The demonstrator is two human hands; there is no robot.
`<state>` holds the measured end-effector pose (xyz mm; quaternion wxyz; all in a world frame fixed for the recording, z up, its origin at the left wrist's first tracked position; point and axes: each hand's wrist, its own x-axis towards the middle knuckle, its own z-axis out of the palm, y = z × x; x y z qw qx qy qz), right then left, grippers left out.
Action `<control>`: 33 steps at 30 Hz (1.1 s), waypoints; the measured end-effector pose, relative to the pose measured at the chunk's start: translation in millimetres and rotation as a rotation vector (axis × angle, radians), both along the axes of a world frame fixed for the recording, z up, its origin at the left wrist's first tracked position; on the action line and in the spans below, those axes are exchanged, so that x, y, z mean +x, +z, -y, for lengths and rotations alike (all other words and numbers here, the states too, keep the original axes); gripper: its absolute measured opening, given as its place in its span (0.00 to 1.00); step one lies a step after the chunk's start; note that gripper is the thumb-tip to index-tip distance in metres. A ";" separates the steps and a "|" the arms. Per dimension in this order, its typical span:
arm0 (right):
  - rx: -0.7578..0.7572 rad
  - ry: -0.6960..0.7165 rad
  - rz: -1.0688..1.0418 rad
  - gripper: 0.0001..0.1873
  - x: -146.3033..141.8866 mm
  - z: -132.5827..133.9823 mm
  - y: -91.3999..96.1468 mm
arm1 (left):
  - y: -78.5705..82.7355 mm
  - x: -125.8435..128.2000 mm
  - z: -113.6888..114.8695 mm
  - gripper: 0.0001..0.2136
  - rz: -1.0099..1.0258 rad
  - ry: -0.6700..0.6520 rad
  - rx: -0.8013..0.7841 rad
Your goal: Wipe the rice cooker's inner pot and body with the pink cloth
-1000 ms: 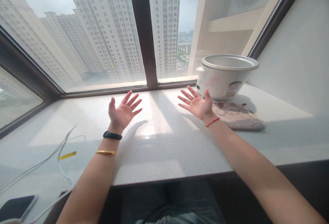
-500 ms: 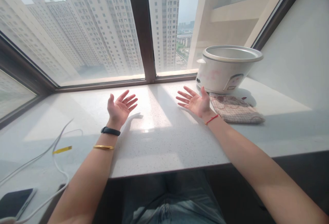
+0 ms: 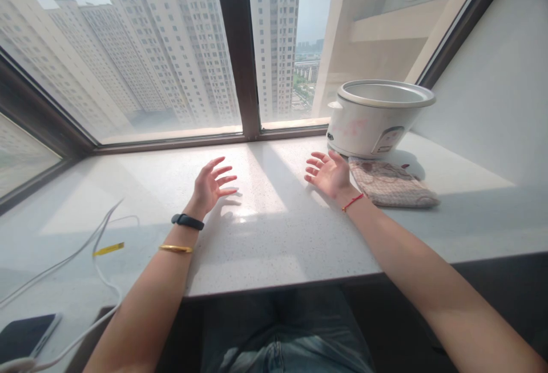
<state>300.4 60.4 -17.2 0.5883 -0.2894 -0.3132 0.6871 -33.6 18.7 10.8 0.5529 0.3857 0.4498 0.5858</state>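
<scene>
My left hand [image 3: 209, 185] is over the white speckled counter [image 3: 274, 242], fingers apart and slightly curled, palm facing inward, holding nothing. A black band [image 3: 187, 222] and a gold bangle [image 3: 175, 248] circle that wrist. My right hand [image 3: 329, 174] is also empty, its palm turned up and its fingers spread and a little bent. It wears a red string bracelet [image 3: 353, 202]. Nearest to it are a folded checked cloth [image 3: 391, 185] and a white rice cooker [image 3: 368, 128] without a lid, which stands behind the cloth.
On the left lie a white cable [image 3: 100, 273] with a yellow tag [image 3: 108, 248] and a dark-screened phone [image 3: 28, 336]. A window with a dark frame [image 3: 244, 48] borders the counter at the back, and a white wall [image 3: 492, 93] rises at the right.
My left hand has turned its palm inward and shifted slightly right. The fingers of my right hand have curled in a little. The other things lie as before.
</scene>
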 end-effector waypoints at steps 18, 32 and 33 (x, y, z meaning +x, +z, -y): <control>0.181 -0.254 0.663 0.22 -1.8 -5.3 -2.0 | -5.3 12.3 2.3 0.25 -0.301 0.264 0.050; 0.464 -0.782 1.235 0.38 -0.9 -10.1 -12.9 | -9.6 21.2 8.4 0.19 -0.834 0.285 0.113; 0.477 -0.830 1.255 0.39 1.9 -9.7 -10.7 | -9.1 20.5 8.2 0.18 -0.834 0.290 0.109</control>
